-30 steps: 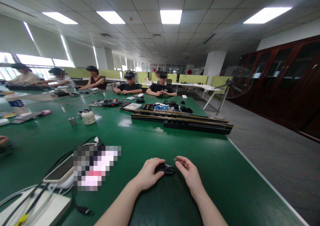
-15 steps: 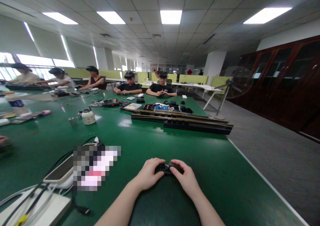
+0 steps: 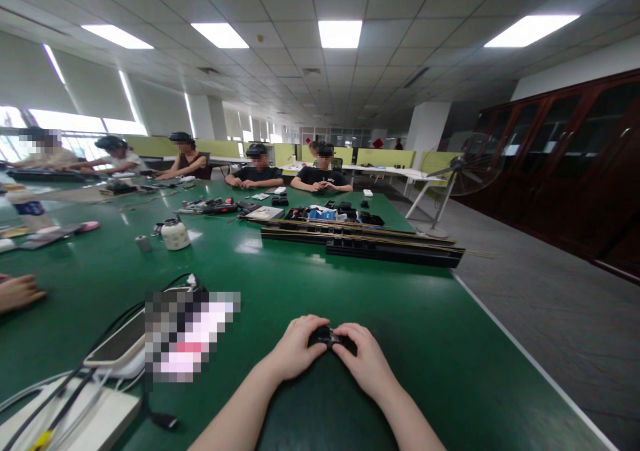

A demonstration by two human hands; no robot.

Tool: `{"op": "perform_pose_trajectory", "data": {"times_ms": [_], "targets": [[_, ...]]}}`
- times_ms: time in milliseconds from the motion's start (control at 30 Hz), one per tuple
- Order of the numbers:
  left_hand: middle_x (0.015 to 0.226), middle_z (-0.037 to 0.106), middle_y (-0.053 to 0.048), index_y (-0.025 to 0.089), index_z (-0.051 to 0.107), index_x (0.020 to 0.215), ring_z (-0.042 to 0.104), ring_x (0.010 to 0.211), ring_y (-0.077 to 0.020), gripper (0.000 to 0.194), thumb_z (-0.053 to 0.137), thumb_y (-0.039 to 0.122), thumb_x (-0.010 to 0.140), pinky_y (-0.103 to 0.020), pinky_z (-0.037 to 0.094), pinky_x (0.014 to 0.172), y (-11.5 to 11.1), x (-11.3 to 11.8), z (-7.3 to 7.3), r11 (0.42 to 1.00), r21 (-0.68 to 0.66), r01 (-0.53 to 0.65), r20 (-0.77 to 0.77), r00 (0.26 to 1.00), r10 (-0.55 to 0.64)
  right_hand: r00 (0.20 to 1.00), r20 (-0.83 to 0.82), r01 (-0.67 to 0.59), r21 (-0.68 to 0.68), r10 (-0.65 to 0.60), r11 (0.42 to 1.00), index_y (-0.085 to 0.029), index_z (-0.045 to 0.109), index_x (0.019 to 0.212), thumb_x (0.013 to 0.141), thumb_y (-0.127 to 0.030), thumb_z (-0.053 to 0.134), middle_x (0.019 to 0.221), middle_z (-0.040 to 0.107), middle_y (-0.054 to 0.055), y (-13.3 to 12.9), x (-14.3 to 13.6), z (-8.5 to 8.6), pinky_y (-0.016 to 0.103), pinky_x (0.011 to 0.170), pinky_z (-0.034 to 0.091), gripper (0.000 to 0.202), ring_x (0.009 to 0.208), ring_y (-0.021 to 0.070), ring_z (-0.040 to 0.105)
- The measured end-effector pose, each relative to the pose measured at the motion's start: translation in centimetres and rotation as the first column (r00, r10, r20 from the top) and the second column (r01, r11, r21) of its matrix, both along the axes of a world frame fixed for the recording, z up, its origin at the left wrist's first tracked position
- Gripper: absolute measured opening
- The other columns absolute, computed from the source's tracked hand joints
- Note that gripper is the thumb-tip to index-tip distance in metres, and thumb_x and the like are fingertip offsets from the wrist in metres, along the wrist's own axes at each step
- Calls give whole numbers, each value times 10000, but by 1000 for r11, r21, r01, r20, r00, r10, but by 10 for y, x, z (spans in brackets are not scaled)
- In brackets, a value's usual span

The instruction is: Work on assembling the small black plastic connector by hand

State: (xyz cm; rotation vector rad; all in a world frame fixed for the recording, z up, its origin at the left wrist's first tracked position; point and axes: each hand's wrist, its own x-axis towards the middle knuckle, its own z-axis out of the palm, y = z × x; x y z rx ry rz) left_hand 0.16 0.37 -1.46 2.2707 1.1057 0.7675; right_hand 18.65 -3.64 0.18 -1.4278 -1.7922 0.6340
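Between my two hands, low over the green table (image 3: pixel 230 398), is a small black part (image 3: pixel 324 337) with a pale shiny bit at its middle. My left hand (image 3: pixel 299 348) curls round its left end, thumb in front and fingers behind. From the other side my right hand (image 3: pixel 364 358) pinches the right end with thumb and forefinger. The fingers cover much of the part, and its exact kind cannot be made out.
To the left lie a phone-like device (image 3: pixel 120 338), cables and a white box (image 3: pixel 75 418). Another person's hand (image 3: pixel 20 293) reaches in at the left edge. Long black rails (image 3: pixel 395 254) with thin rods lie ahead, near a white jar (image 3: pixel 175 234). Several people sit across the table.
My right hand has shifted slightly left, closer to my left hand, and its fingers have closed further over the black part. Another person's hand has come further in from the left.
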Motion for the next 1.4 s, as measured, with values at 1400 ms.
{"op": "perform_pose_trajectory", "data": {"times_ms": [1400], "targets": [[1116, 612, -55, 228, 575, 1126, 534, 1054, -234, 382, 615, 180, 750, -373, 379, 951, -1, 1, 5, 1000, 3, 1, -9, 1000, -1, 995, 93, -20, -21, 22, 1000, -243, 631, 907, 702, -168, 571, 1051, 648, 48, -4, 0, 2, 378, 929, 391, 226, 1036, 238, 554]]}}
